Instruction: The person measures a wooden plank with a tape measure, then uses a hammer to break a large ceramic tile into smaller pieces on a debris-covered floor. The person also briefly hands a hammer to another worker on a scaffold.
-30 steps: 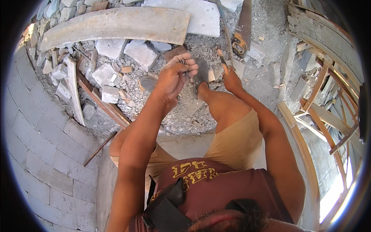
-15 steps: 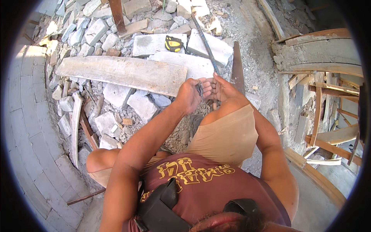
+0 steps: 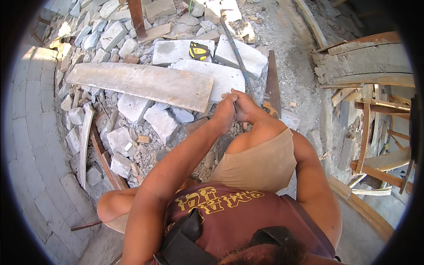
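Shorts: beige cloth (image 3: 260, 154), drawn over my raised right thigh.
Left hand: mine (image 3: 226, 108), just beyond the right knee, fingers curled inward in a narrow hold.
Right hand: mine (image 3: 248, 108), against the left, fingers bent toward it; I cannot tell whether they grip.
Metal: thin, dark, nail-like piece or pieces (image 3: 236, 107), between my two hands.
Handling, my judgement: fingers close together, palms as a cup beneath, one piece parted from the rest by thumb and fingertip; loose ones would be easily lost in the grey stone rubble (image 3: 201, 165).
Handsaw: brown blade, orange grip (image 3: 272, 79), on the ground just beyond the right hand.
Plank: long, flat, dusty grey-beige (image 3: 141, 84), across the rubble.
Tape measure: yellow and black (image 3: 199, 51), on a pale flat block (image 3: 168, 54).
Hard to make out: palms, covered by my own fingers; count of metal pieces; upper right corner, dark.
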The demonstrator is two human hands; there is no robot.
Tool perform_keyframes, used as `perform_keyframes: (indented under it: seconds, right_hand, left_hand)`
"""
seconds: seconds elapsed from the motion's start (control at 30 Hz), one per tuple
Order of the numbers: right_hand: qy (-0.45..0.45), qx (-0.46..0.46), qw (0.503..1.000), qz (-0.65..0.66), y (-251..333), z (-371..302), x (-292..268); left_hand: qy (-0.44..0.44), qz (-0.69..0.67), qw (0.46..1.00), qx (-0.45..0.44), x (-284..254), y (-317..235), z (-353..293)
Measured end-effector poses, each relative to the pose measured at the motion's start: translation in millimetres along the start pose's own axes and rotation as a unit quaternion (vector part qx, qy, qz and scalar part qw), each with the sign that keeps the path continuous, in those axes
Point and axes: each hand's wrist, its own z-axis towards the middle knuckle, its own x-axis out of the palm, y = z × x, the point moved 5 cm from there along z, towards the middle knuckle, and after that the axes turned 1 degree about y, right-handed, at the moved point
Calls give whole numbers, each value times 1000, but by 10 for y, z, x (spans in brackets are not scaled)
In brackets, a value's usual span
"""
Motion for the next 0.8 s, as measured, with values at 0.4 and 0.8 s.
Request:
perform_keyframes:
  seconds: [0.4, 0.8]
  right_hand:
    - [-106, -34, 989, 95, 401, 328, -741]
    - [-333, -271, 704, -565, 2410, 896, -963]
  left_hand:
    - [75, 271, 957, 66, 392, -115, -243]
    - [-67, 531, 845, -19, -1978, -37, -1175]
